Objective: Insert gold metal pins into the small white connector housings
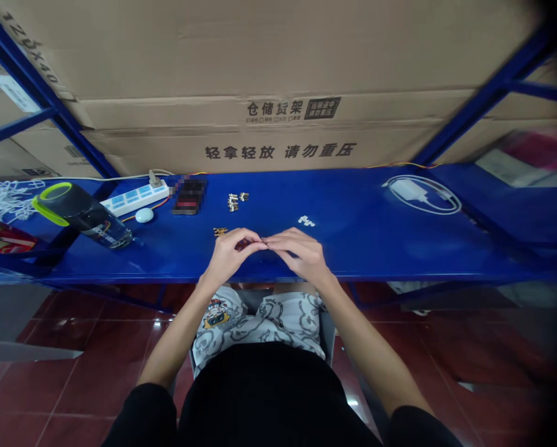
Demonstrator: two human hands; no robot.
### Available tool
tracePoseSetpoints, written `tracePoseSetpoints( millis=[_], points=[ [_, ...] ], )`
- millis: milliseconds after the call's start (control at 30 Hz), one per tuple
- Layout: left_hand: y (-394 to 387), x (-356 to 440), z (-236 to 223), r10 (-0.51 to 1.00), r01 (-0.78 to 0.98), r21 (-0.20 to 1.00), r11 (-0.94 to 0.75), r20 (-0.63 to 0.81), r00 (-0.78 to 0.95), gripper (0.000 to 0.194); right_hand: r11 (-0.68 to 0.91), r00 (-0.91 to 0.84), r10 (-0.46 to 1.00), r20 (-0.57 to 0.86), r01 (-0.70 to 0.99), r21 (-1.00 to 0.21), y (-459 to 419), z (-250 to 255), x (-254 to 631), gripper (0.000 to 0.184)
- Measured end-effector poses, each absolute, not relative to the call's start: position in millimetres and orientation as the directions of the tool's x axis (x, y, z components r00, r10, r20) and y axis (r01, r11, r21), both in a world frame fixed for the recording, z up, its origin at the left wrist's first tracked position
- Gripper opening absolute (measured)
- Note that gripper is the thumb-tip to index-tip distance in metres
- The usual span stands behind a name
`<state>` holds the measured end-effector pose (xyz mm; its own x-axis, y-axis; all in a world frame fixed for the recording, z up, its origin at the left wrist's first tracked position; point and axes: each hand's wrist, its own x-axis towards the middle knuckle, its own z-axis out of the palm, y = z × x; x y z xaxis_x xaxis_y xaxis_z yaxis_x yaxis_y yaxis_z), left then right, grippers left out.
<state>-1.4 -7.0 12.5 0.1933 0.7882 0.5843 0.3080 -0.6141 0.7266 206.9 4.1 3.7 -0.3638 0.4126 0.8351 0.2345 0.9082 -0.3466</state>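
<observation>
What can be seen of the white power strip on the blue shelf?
The white power strip is a long plastic bar with a row of blue panels along its top, too small to read. It lies flat and angled across the blue metal shelf near the back. A pale plug sits in its far end, and a white cable runs left along the shelf's back edge. Its near-left end meets a green-rimmed bottle, though contact is unclear.

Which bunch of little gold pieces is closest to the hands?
The small bunch just past the left hand's knuckles. The other gold bunch sits farther up the blue shelf, away from the hands.
</observation>
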Motion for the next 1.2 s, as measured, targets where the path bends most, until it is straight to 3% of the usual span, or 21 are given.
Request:
tracePoseSetpoints(
  millis=[367,700,1033,1200],
  points=[
    [-9.8,-4.2,17.6,0.821,0.253,0.781,-0.571,0.534,0.204,0.019,0.903,-0.415,0.428,0.803,0.18,-0.389,5.4,4.2,208.3,0.019],
    [-9.7,-3.3,18.2,0.852,0.215,0.828,-0.518,0.478,0.212,0.011,0.91,-0.497,0.414,0.763,0.218,-0.352,6.5,3.7,207.7,0.012],
    [-7.4,-3.1,19.8,0.894,0.255,0.863,-0.437,0.384,0.233,0.023,0.923,-0.536,0.371,0.758,0.301,-0.239,4.9,3.7,205.7,0.017],
    [-7.0,-2.7,19.0,0.901,0.28,0.862,-0.423,0.366,0.233,0.022,0.912,-0.559,0.402,0.725,0.311,-0.266,6.5,4.1,205.8,0.019]
  ],
)
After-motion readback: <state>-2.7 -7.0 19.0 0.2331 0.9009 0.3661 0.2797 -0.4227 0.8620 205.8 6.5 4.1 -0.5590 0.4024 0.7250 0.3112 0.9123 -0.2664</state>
